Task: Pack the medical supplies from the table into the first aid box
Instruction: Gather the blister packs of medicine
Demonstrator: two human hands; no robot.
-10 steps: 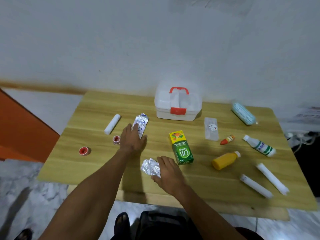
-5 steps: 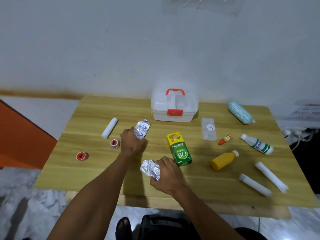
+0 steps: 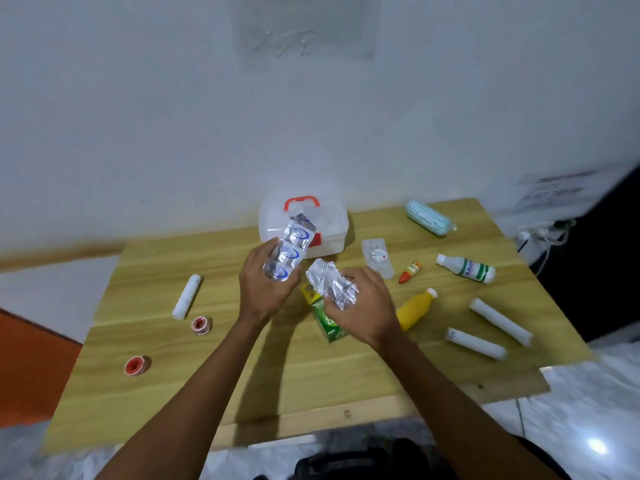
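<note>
The white first aid box with a red handle and latch stands shut at the back of the wooden table. My left hand holds a silver blister strip with blue print up in front of the box. My right hand grips a crumpled silver blister pack just to the right of it, above a green carton that it partly hides.
On the left lie a white bandage roll and two red tape rolls. To the right are a clear sachet, a small red dropper, a white bottle, a yellow bottle, two white rolls and a blue mask pack.
Both hands have lifted off the table with their foil packs and come together in front of the box. The camera has tilted and moved closer.
</note>
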